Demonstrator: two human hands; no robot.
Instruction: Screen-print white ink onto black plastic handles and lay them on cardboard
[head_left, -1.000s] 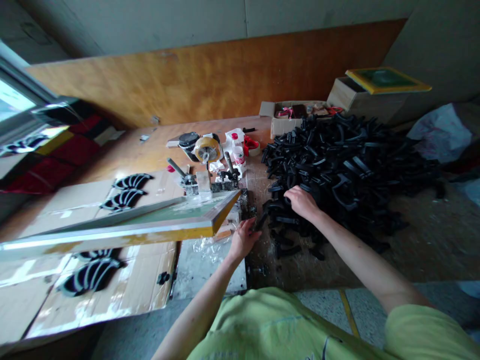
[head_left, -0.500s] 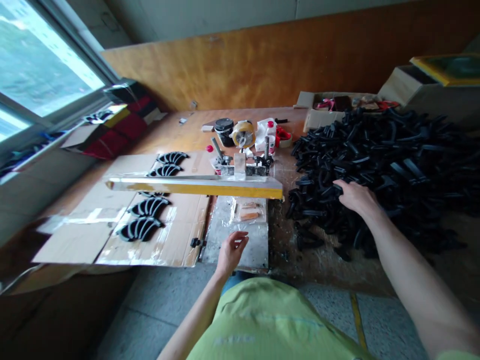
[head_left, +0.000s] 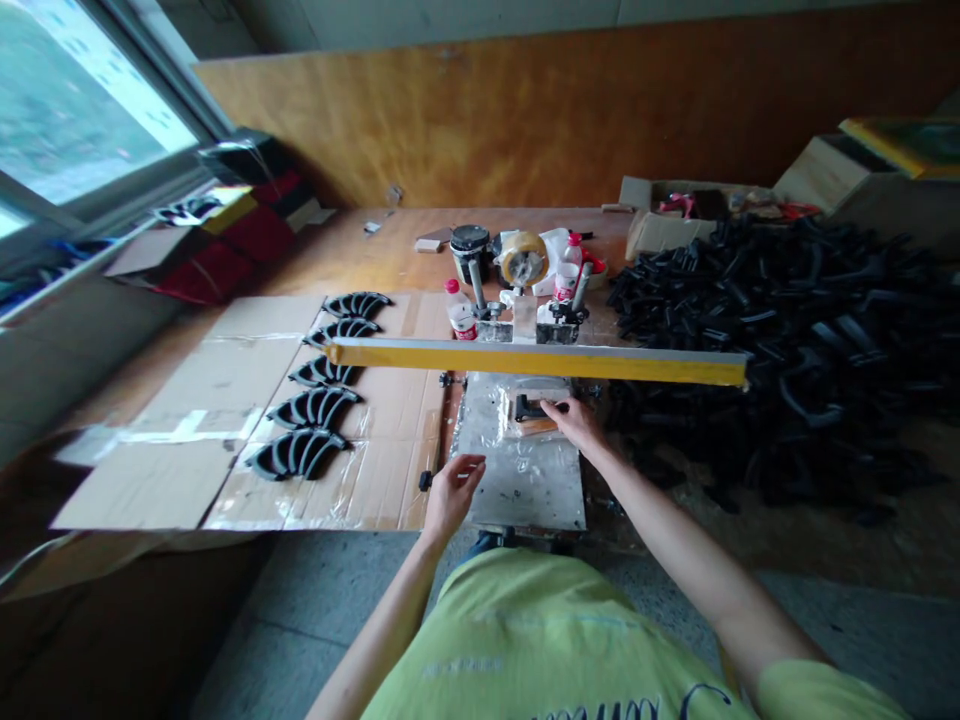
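Note:
My right hand [head_left: 574, 420] pinches one end of a black handle-shaped plastic part [head_left: 523, 407], which is over the small taped block [head_left: 517, 425] on the grey metal plate [head_left: 517, 480]. My left hand [head_left: 450, 495] hovers at the plate's left edge, its fingers loosely curled and apart, with nothing visible in them. Just beyond both hands, a long bar with a yellow front face [head_left: 540, 361] spans the plate, joined to a clamp stand [head_left: 525, 320]. To the right lies a big heap of similar black parts [head_left: 825, 330].
Cardboard sheets [head_left: 172, 440] on the left carry several fanned rows of black parts [head_left: 300, 455]. Behind the bar stand a black tub [head_left: 470, 250], a tape roll [head_left: 525, 258] and a red-capped bottle [head_left: 460, 312]. Boxes [head_left: 247, 240] line the window side.
My right hand has moved left from the heap to the metal plate, bringing a black part with it. The view has shifted, and the yellow bar now reaches farther right. My left hand stays near the plate.

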